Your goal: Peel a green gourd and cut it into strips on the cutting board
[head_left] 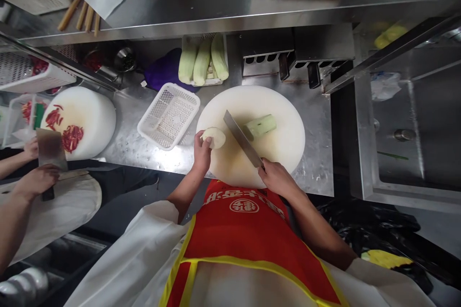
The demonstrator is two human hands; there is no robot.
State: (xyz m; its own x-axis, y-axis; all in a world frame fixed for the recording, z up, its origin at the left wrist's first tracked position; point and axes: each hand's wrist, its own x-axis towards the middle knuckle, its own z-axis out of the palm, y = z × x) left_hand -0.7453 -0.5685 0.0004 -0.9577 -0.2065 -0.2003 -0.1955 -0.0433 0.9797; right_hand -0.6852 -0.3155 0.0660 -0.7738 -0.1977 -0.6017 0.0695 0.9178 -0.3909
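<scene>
My left hand [202,153] grips a pale, round-ended piece of peeled gourd [215,138] at the left side of the round white cutting board [291,148]. In my right hand [275,175] is the handle of a cleaver [242,138], its blade slanting up and left across the board. Just right of the blade lies a peeled light-green gourd section [261,126], not touched by either hand. Behind the board, several whole peeled gourds [202,61] rest in a white basket.
A white perforated basket [169,116] stands left of the board. Knife holders [268,60] are at the back, a steel sink [396,168] at right. On the left, a co-worker's hands [38,180] hold a cleaver by a thick board [103,122] with sliced red meat [72,138].
</scene>
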